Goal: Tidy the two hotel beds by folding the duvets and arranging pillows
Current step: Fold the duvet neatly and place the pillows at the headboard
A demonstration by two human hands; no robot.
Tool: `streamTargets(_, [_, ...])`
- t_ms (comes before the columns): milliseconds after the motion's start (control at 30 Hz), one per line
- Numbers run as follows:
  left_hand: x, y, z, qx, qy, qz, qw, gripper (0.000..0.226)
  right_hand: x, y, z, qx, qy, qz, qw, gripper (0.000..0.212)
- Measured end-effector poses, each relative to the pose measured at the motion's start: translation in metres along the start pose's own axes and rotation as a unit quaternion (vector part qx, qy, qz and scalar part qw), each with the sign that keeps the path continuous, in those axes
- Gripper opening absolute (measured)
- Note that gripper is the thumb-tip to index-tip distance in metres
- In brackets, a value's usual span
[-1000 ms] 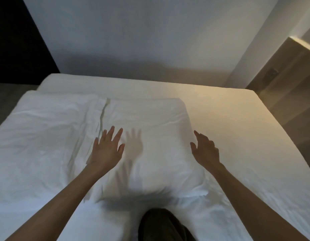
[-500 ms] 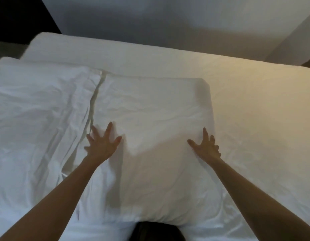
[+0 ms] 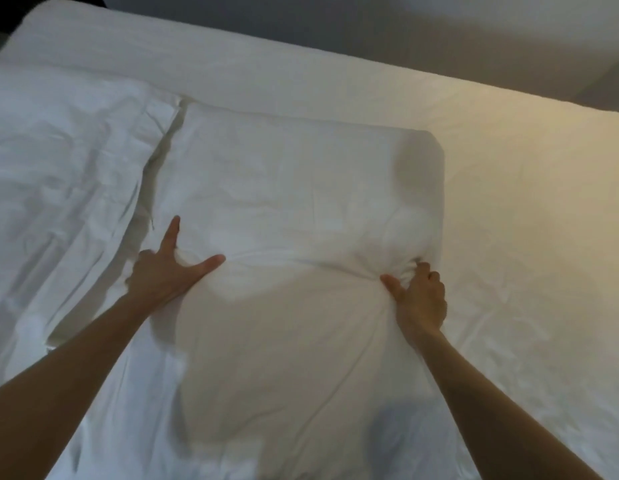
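Observation:
A white pillow lies flat in the middle of the bed, lengthways towards me. My left hand is at the pillow's left edge, forefinger and thumb stretched out on top, the other fingers curled into the fabric at the side. My right hand grips a bunch of the pillowcase near the right edge, and creases run from it across the pillow. To the left, touching the pillow, lies a second crumpled white pillow or folded duvet; I cannot tell which.
The white sheet of the mattress stretches to the right and behind the pillow, lit warm yellow at the far right. A grey wall runs along the bed's far edge. A dark gap shows at the top left corner.
My view has come closer over the bed. Both hands went from hovering spread above the pillow to lying on it, and now their fingers have closed on the fabric at its sides.

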State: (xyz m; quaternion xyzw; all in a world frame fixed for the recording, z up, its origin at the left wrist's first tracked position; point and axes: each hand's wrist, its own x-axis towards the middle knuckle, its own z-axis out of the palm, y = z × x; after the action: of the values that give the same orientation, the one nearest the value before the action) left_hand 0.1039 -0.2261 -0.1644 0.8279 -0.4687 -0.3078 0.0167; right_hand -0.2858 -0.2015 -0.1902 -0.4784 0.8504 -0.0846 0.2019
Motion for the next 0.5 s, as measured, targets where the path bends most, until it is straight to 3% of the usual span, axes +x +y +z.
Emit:
streamTargets(67, [-0.002,-0.001,0.002,0.0,0.01,0.001,1.0,0.125,0.008,-0.001,0.0,0.0,0.001,-0.021,1.0,0.049])
streamTargets(167, [-0.007,0.002,-0.002,-0.019,0.001,0.013,1.0,0.126,0.012,0.005,-0.007,-0.003,-0.01,-0.028,1.0,0.04])
streamTargets(333, [-0.017,0.026,-0.012,-0.052,0.024,0.03,0.998,0.101,0.007,0.018,-0.041,0.053,0.029,-0.06,0.996,0.038])
streamTargets(500, [-0.034,0.05,-0.01,-0.145,0.045,0.084,0.985,0.091,0.001,0.04,-0.059,0.07,0.102,-0.049,0.991,0.044])
